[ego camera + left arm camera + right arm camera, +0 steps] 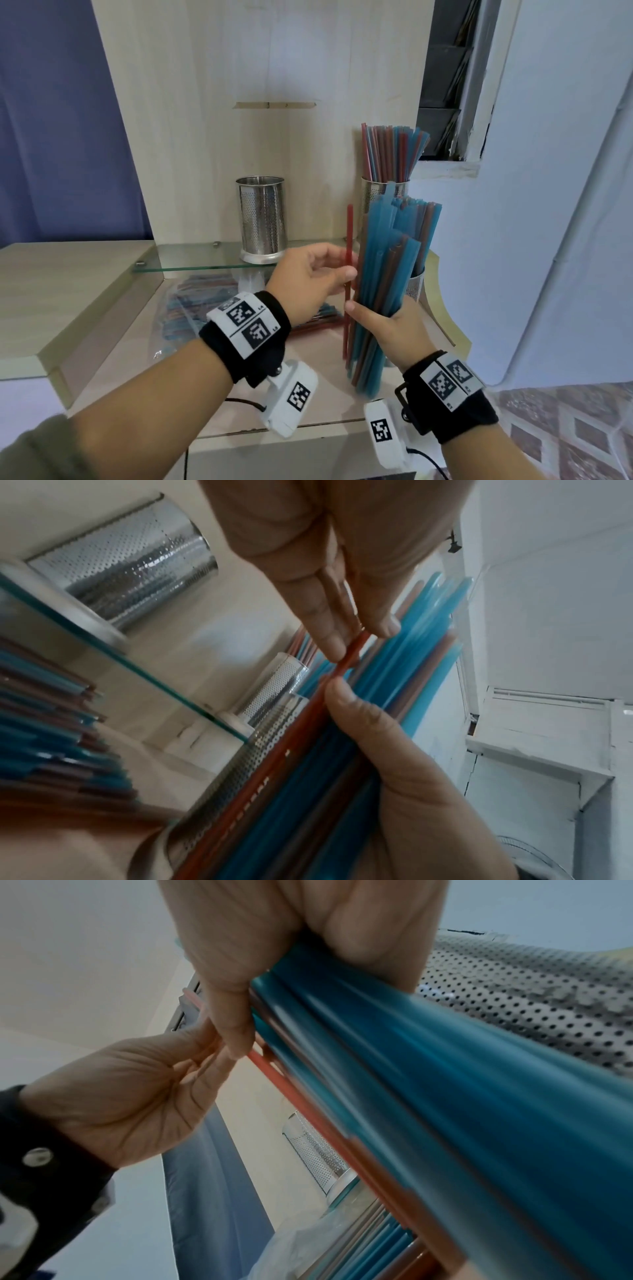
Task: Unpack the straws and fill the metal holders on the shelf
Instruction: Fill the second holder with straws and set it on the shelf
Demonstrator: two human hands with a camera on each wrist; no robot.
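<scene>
My right hand grips a thick upright bundle of blue and brown straws in front of the shelf. Beside it, my left hand pinches a single red straw at the bundle's left edge; the left wrist view shows that red straw between thumb and fingers. An empty perforated metal holder stands on the glass shelf. At the back right, another holder is packed with straws. A third holder sits lower right, mostly hidden by the bundle.
A clear plastic bag of straws lies on the counter under the glass shelf. A raised wooden ledge is to the left, a white wall to the right. The counter's curved edge runs close behind my right hand.
</scene>
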